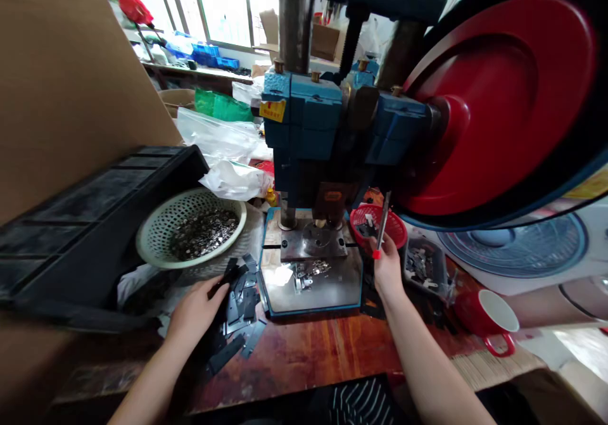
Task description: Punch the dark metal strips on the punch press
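My left hand (202, 304) is at the pile of flat metal plates (244, 304) on the wooden table, left of the press. Its thumb and fingers close on a dark metal plate (231, 268) at the edge of that pile. With my right hand (387, 263) I grip a slim metal tool (384, 222) with a red end, held upright in front of the red basket (396, 227). Between my hands stands a blue press (304, 121). Small metal pieces (308, 273) lie on its base plate (327, 295), in front of the die block (313, 242).
A pale green basket (147, 238) of small metal parts stands at the left by a black crate (85, 235). The press's large red flywheel (503, 108) overhangs the right side. Beneath it are a clear tub (441, 273) of metal pieces and a red mug (475, 314).
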`<state>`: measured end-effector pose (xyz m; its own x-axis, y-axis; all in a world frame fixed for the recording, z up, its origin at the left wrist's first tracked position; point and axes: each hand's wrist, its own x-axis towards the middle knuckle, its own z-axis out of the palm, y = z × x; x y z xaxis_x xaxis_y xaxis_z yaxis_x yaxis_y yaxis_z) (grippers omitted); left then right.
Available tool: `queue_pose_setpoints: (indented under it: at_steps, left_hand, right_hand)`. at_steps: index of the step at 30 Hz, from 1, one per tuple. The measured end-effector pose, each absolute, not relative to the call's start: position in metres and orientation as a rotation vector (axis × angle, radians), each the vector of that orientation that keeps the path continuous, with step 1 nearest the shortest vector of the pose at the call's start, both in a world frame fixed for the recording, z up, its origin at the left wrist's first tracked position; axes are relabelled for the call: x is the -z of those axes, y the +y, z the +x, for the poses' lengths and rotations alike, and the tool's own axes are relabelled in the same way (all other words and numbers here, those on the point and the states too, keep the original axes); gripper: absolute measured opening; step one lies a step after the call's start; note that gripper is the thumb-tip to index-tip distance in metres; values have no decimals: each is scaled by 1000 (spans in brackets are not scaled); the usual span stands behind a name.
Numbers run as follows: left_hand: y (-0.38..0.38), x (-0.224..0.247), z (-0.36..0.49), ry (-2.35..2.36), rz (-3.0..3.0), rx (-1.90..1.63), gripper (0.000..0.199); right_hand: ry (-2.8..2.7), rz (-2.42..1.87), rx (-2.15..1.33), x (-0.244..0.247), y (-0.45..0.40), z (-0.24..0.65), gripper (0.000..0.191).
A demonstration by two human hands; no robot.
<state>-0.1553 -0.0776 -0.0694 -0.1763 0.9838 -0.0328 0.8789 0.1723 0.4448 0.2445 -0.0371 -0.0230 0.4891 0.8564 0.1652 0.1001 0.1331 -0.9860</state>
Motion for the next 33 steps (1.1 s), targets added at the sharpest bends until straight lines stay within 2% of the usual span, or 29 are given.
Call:
queue_pose_setpoints:
  at_steps: [4,6,9,14,19,22,27,33]
  left_hand:
    - [-79,62,-152,2174,1741,-571,49]
    - [-81,58,-150,2179,1659,-669,47]
    - [-85,51,-140,2089,1481,-881,41]
    - [-94,31,-108,1651,936,-1202,43]
    - [-99,7,-72,1204,488,-1233,54]
    - [-98,-4,-56,1127,487,-1204,55]
    - [-93,-14,-40,1192,680,-1136,43]
    - [-87,-17,-23,1269,830,-1098,40]
  right_hand:
    - [-1538,-1547,-604,26,-71,222,22]
    - [-1889,-1578,-489,25,-79,207,19]
    - [-2111,-1695,-275,21,-81,192,16]
    - [-2220,-1681,-142,14,-77,189,13]
    - [-2055,-1545,-65,-4,-42,187,13]
    - [-2085,-1473,19,-14,-14,182,13]
    - [-2168,-1326,125,-11,-5,181,17]
    - [-2127,-1303,-2,-1,-22,191,33]
